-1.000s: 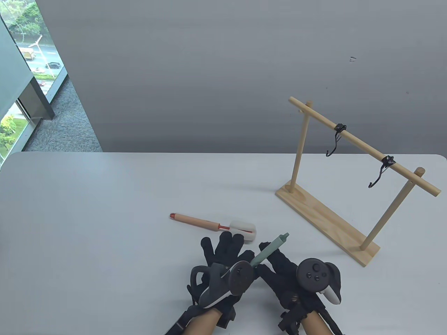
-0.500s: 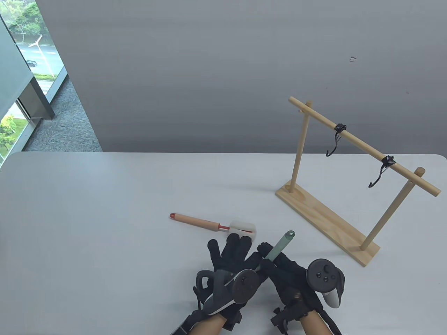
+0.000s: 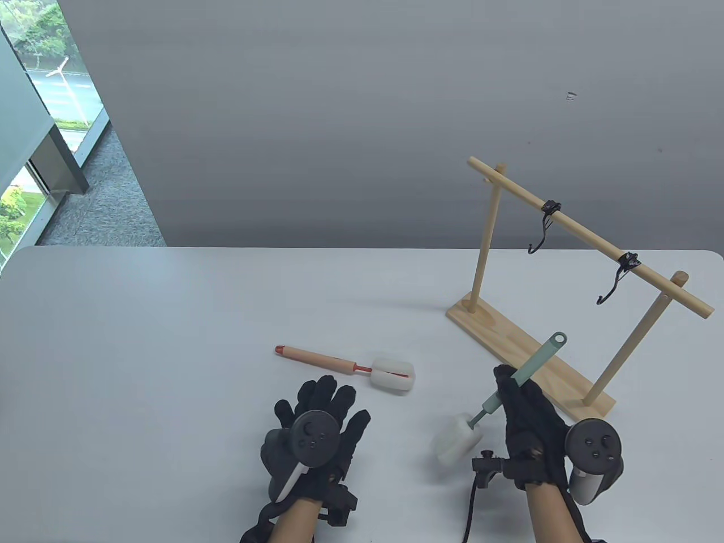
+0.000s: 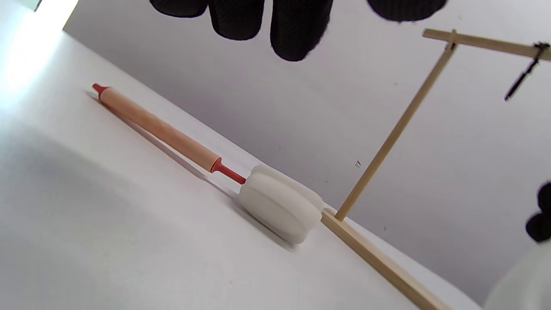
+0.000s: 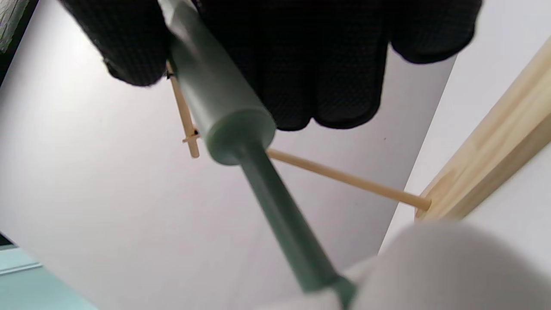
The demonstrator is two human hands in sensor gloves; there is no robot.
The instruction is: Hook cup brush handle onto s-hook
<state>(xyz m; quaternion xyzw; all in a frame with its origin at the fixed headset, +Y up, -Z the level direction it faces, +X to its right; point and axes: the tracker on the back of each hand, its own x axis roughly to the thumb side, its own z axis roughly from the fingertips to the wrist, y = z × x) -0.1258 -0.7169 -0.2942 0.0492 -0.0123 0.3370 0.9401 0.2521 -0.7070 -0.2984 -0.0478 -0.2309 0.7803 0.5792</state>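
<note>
Right hand (image 3: 529,421) grips green brush (image 3: 509,384) mid-handle, loop (image 3: 559,338) aimed 1 o'clock at near s-hook (image 3: 616,280); small loop could miss the hook tip, or the heavy sponge head could swing the handle off line. Left hand (image 3: 317,430) lies spread, holding nothing.

light: even daylight, window left | shadows: soft | blur: right wrist view close-up

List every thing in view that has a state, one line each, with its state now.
Green cup brush: lifted off the table, tilted, loop end toward the rack.
Right hand: grips the green handle.
Left hand: holds nothing, fingers spread.
Orange cup brush: lying flat on the table.
Near s-hook: hanging on the bar, nothing on it.
Far s-hook: hanging on the bar, nothing on it.
Wooden rack: upright.
</note>
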